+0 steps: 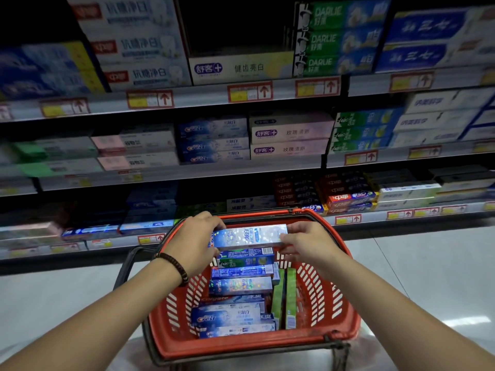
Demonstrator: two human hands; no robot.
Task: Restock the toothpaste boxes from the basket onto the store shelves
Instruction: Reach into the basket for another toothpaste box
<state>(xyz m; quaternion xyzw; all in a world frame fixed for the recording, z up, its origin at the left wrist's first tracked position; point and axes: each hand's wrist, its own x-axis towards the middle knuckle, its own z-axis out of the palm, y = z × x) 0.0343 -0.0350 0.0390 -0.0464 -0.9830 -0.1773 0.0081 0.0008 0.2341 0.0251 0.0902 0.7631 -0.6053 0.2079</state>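
Observation:
A red plastic basket [326, 298] stands on the floor in front of the shelves, with several toothpaste boxes [241, 286] stacked inside. Above its far end I hold a shiny blue Crest toothpaste box [250, 235] level, lengthwise left to right. My left hand [197, 241], with a dark bead bracelet on the wrist, grips the box's left end. My right hand [304, 243] pinches its right end. Matching blue Crest boxes [214, 141] sit stacked on the middle shelf.
Three store shelves [203, 99] run across the view, packed with toothpaste boxes and red price tags. The top shelf has a dark gap [235, 25] above a single white box. The basket's black handle [126, 266] hangs to the left. Pale floor lies around.

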